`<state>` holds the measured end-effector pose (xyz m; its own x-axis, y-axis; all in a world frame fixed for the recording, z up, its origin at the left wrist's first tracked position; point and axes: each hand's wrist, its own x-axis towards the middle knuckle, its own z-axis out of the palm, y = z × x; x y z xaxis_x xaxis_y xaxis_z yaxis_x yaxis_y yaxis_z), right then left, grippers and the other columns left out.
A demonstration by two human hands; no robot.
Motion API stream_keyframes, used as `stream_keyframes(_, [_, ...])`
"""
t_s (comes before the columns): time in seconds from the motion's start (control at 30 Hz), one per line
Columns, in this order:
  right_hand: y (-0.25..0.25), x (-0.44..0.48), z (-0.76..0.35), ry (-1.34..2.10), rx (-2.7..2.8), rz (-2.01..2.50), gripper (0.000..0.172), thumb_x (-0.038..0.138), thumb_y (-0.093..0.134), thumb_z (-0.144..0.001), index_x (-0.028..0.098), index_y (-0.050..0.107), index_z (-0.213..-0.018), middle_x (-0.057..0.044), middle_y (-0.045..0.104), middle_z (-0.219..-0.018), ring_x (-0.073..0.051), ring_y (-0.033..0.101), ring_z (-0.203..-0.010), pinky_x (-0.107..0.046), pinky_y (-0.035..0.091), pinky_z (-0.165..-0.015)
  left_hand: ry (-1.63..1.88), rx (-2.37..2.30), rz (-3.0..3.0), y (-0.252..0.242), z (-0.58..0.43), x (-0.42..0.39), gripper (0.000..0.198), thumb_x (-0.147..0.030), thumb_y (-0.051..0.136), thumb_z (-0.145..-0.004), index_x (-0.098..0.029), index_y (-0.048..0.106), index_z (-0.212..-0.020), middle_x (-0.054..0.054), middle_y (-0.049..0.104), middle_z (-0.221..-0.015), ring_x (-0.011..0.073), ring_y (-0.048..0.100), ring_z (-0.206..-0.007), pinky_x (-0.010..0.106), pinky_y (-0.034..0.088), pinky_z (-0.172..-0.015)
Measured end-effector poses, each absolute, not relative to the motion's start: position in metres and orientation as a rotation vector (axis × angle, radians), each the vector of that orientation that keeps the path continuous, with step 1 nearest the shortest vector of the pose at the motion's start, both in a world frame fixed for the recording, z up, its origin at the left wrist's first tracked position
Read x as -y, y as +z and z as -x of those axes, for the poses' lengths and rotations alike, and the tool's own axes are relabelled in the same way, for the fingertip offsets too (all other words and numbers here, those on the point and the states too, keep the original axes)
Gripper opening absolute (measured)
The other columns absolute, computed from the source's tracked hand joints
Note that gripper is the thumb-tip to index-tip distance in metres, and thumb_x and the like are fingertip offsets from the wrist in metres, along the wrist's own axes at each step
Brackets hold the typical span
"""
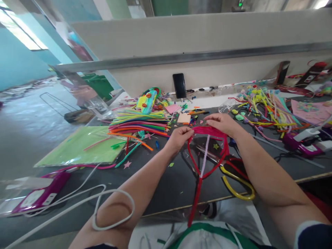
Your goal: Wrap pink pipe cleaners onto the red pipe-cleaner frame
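The dark grey tabletop (166, 186) carries everything under the forearms. Left of the left hand (178, 137), a flat stack of many-coloured fuzzy craft stems (140, 125) lies within easy reach. Between both hands hangs the red fuzzy wire frame with a pale lilac middle stem (206, 154): the left hand pinches its top left corner and the right hand (220, 122) closes over the top right, seemingly keeping the top edge taut. Yellow-handled scissors (237, 185) lie below the right hand.
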<state>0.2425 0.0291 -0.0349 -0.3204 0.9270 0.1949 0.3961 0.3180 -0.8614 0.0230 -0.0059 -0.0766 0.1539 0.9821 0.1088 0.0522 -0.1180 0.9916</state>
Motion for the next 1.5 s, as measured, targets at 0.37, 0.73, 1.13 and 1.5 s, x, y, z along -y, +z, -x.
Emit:
stream_keyframes(0.37, [-0.034, -0.02, -0.232, 0.724, 2.432, 1.194, 0.018, 0.027, 0.064, -0.073, 0.024, 0.075, -0.087, 0.001, 0.073, -0.078, -0.016, 0.064, -0.075, -0.024, 0.043, -0.067, 0.859, -1.125, -1.734, -0.082, -0.026, 0.008, 0.025, -0.037, 0.06, -0.076, -0.015, 0.068, -0.084, 0.001, 0.064, -0.068, 0.0126, 0.054, -0.061, 0.024, 0.042, -0.059])
stream_keyframes(0.73, [-0.036, -0.016, -0.226, 0.581, 2.552, 1.132, 0.02, 0.022, 0.059, -0.074, 0.026, 0.075, -0.086, 0.002, 0.071, -0.077, -0.014, 0.06, -0.072, -0.023, 0.038, -0.067, 0.948, -1.253, -1.964, -0.074, -0.031, 0.014, 0.016, -0.029, 0.057, -0.076, -0.015, 0.064, -0.071, 0.0, 0.06, -0.065, 0.0125, 0.051, -0.062, 0.023, 0.038, -0.059])
stream_keyframes(1.13, [-0.037, -0.011, -0.217, 0.385, 2.59, 1.21, 0.022, 0.019, 0.057, -0.07, 0.022, 0.076, -0.081, -0.002, 0.071, -0.074, -0.016, 0.06, -0.07, -0.025, 0.035, -0.061, 1.133, -1.354, -2.152, -0.076, -0.039, 0.023, 0.013, -0.017, 0.059, -0.075, -0.017, 0.058, -0.061, 0.001, 0.058, -0.065, 0.0133, 0.052, -0.067, 0.026, 0.038, -0.065])
stream_keyframes(1.5, [-0.024, -0.008, -0.228, 0.565, 2.628, 1.065, 0.024, 0.015, 0.056, -0.07, 0.02, 0.075, -0.084, -0.001, 0.072, -0.076, -0.013, 0.06, -0.069, -0.022, 0.037, -0.063, 1.017, -1.121, -1.924, -0.062, -0.034, 0.024, 0.025, -0.035, 0.052, -0.085, -0.015, 0.065, -0.078, 0.003, 0.064, -0.078, 0.0139, 0.056, -0.076, 0.025, 0.041, -0.071])
